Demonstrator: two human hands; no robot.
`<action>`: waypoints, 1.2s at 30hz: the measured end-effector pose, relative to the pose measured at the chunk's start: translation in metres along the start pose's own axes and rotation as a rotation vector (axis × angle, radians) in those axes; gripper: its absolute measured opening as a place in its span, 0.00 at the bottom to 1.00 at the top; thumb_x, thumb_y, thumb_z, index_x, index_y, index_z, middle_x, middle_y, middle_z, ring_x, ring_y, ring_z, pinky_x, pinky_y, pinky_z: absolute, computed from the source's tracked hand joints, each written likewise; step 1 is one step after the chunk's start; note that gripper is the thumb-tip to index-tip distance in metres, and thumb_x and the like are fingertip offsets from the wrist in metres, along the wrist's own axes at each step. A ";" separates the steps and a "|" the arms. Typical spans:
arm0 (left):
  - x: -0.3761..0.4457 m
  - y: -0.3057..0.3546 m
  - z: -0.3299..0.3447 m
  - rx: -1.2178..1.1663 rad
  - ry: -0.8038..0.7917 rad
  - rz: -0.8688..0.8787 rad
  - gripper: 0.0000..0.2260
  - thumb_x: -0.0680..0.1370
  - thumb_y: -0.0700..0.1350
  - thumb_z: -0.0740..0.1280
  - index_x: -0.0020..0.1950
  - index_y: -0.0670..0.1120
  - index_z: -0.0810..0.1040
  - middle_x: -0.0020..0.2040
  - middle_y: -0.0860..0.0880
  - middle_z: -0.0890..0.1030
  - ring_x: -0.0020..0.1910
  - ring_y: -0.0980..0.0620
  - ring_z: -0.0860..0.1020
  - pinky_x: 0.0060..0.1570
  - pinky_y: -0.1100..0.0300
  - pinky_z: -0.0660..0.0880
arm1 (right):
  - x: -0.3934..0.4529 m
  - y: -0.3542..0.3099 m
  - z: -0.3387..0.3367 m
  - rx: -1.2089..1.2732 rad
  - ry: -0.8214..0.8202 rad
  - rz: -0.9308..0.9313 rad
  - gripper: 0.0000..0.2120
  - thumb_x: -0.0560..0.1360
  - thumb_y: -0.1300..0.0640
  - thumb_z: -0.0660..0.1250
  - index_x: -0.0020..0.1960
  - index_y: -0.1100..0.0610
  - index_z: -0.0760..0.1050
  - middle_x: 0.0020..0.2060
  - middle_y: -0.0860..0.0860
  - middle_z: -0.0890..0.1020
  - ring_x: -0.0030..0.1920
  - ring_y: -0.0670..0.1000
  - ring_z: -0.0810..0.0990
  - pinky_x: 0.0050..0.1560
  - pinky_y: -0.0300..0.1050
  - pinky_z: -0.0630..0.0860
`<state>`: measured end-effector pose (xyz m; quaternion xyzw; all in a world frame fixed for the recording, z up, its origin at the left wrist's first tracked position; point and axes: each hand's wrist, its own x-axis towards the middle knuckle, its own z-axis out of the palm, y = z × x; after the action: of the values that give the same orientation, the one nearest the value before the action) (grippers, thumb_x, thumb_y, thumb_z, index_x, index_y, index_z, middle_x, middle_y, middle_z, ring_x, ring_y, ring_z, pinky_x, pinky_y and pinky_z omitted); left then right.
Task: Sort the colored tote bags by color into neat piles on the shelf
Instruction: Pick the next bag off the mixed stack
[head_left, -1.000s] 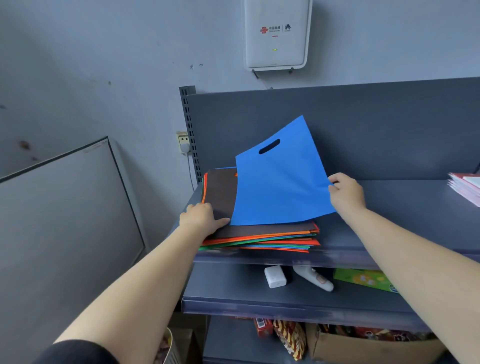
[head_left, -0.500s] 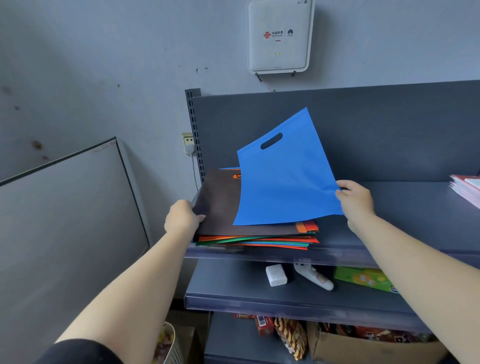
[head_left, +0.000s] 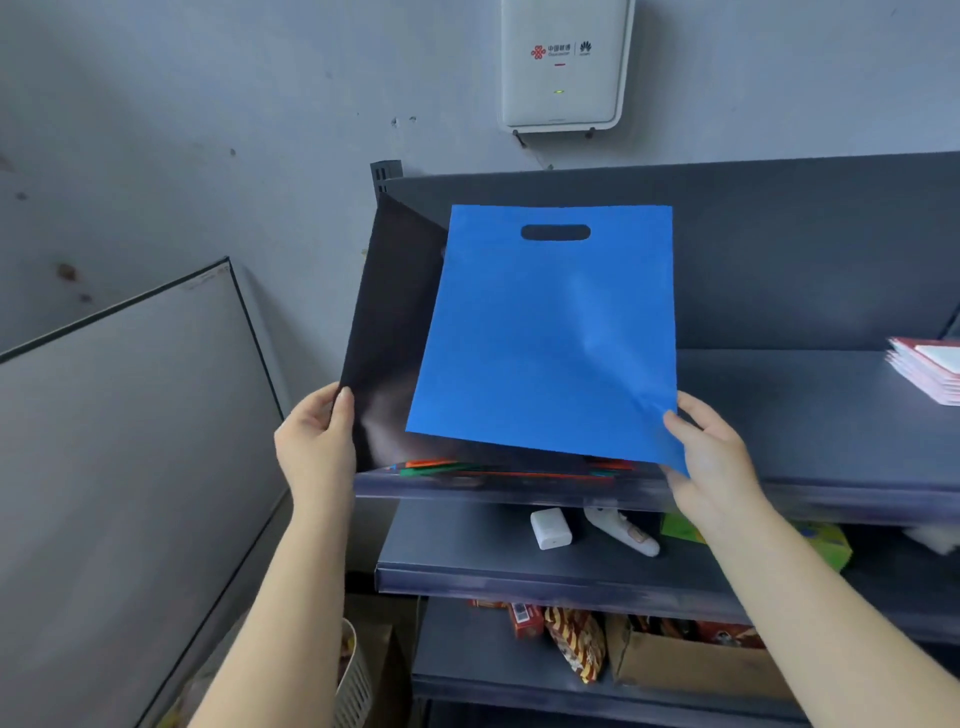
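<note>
A: Read anything on the white wall box (head_left: 563, 62)?
B: Saw a red knot logo and a Huawei mark; small print too blurred.
A: Changed since earlier?
B: Lifted both bags upright off the pile (head_left: 498, 467). Left hand (head_left: 317, 447) pinched the black bag (head_left: 389, 338) at its near-left corner; right hand (head_left: 711, 457) pinched the blue bag (head_left: 550, 343) at its near-right corner.
A: Around?
B: Red booklets (head_left: 930, 374) far right on the top shelf (head_left: 810, 415); white adapter (head_left: 550, 529) below.

Both the blue bag (head_left: 545, 332) and black bag (head_left: 387, 332) now lifted upright.

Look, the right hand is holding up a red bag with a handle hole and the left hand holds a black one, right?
Not quite: in the head view the flat fabric bag in the right hand is blue, not red. The left hand does hold the black bag.
</note>
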<state>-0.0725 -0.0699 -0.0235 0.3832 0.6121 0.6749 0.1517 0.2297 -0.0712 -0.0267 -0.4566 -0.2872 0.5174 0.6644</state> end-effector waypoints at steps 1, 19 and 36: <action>-0.005 0.001 -0.005 -0.020 0.006 -0.005 0.06 0.78 0.41 0.65 0.53 0.44 0.81 0.48 0.48 0.82 0.49 0.51 0.80 0.57 0.55 0.75 | -0.007 0.000 0.000 0.007 -0.014 0.002 0.12 0.80 0.66 0.59 0.54 0.54 0.78 0.46 0.48 0.83 0.42 0.47 0.83 0.30 0.35 0.77; -0.212 0.064 -0.200 -0.203 0.390 0.002 0.09 0.79 0.38 0.63 0.44 0.49 0.79 0.36 0.56 0.84 0.37 0.59 0.79 0.40 0.67 0.76 | -0.146 0.027 -0.034 0.043 -0.512 0.279 0.14 0.80 0.65 0.57 0.51 0.51 0.78 0.39 0.46 0.86 0.38 0.44 0.85 0.31 0.37 0.79; -0.438 0.168 -0.449 -0.050 1.080 0.166 0.07 0.80 0.39 0.62 0.47 0.48 0.78 0.33 0.55 0.83 0.34 0.60 0.80 0.35 0.67 0.77 | -0.411 0.087 0.041 0.102 -1.135 0.670 0.14 0.80 0.66 0.56 0.49 0.53 0.79 0.39 0.50 0.86 0.37 0.48 0.85 0.34 0.44 0.82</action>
<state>-0.0547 -0.7185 0.0086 0.0254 0.5544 0.7998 -0.2288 0.0344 -0.4445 -0.0511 -0.1455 -0.4102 0.8694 0.2339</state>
